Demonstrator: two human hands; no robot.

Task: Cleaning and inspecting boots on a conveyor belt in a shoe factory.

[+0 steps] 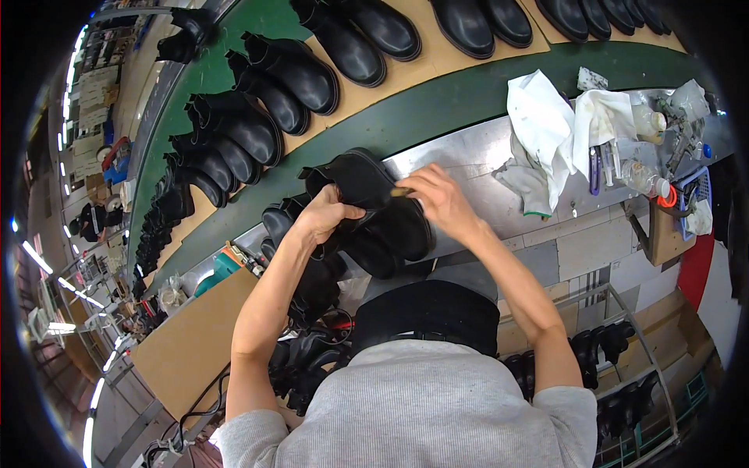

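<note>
My left hand [324, 218] is closed on a black boot [359, 178], thumb pressed on its side, and holds it over the near edge of the bench. Against the boot's right end, my right hand [441, 201] pinches a small brownish piece [401, 192] between thumb and fingers. Its kind cannot be made out; it may be touching the leather. More black boots [404, 228] sit close beneath the held one, partly covered by it and by my left forearm.
Rows of black boots [300, 78] stand on cardboard on a green conveyor [413, 97] beyond. On the metal bench [468, 156] at right lie white cloths [540, 117], a grey glove [524, 183] and clear bottles [644, 178]. A rack [636, 335] with boots stands lower right; cardboard [191, 339] leans at left.
</note>
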